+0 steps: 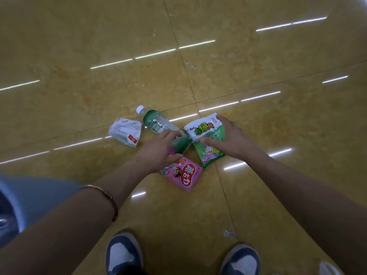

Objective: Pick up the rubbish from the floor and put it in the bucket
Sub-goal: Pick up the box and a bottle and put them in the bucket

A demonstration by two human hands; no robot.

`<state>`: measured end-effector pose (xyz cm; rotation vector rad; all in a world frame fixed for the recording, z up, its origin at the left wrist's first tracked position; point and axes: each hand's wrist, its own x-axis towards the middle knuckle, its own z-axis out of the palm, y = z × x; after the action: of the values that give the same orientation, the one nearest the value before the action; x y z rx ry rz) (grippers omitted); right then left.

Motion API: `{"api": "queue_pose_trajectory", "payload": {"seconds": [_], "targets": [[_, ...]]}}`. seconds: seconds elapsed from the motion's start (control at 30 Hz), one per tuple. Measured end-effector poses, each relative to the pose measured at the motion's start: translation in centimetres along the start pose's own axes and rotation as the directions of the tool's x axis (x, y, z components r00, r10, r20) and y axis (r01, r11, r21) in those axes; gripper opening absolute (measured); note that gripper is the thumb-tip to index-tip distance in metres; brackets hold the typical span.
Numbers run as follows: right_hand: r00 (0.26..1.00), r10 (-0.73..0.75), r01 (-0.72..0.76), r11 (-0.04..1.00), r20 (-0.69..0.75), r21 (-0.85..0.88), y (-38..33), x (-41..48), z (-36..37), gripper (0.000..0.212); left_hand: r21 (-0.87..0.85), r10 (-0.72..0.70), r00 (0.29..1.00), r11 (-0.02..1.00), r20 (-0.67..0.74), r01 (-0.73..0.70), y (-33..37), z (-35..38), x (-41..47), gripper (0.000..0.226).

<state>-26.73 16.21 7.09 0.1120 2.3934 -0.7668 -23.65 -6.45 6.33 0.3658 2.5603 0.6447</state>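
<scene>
While both hung spread and empty, my left grip [158,149] hovered over the bottle [156,122] and pink packet [184,174], and my right grip [228,135] over the green-and-white packet [200,129], all lying on the floor [258,66]. Risks: the round bottle could roll off, and slick film could slip from a pinch. The bucket [39,191] stood at my left; its contents were blurred, possibly clear plastic.

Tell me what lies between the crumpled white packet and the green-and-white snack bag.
The head view shows the plastic bottle lying there, with the left hand over its lower end.
</scene>
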Motion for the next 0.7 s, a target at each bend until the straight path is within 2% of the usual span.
{"api": "queue_pose_trajectory", "payload": {"seconds": [0.1,0.23,0.4,0.5,0.6,0.7], "targets": [[0.999,0.015,-0.010,0.992,0.034,-0.125,1.6,3.1,1.7,0.105,0.154,0.048,0.994,0.986,0.102,-0.064,-1.1,1.9,2.0,0.072],[0.995,0.086,-0.065,0.951,0.057,-0.302,3.1,5.0,3.9,0.116,0.310,0.154,0.959,0.924,0.236,-0.225,-1.5,4.0,3.0,0.089],[0.977,0.181,-0.128,0.921,0.116,-0.367,3.9,4.8,6.5,0.129,0.485,0.257,0.861,0.739,0.438,-0.467,-1.0,6.4,2.2,0.107],[0.980,0.178,-0.133,0.913,0.083,-0.386,3.8,4.7,7.0,0.130,0.551,0.231,0.868,0.693,0.440,-0.464,-1.1,7.2,2.1,0.113],[0.984,0.175,-0.151,0.920,0.035,-0.362,4.0,4.6,7.4,0.133,0.588,0.192,0.910,0.711,0.367,-0.387,-1.4,7.4,2.2,0.102],[0.976,0.219,-0.209,0.926,-0.005,-0.315,4.2,4.4,8.3,0.132,0.630,0.168,0.923,0.688,0.346,-0.361,-1.7,7.7,2.2,0.096]]}}
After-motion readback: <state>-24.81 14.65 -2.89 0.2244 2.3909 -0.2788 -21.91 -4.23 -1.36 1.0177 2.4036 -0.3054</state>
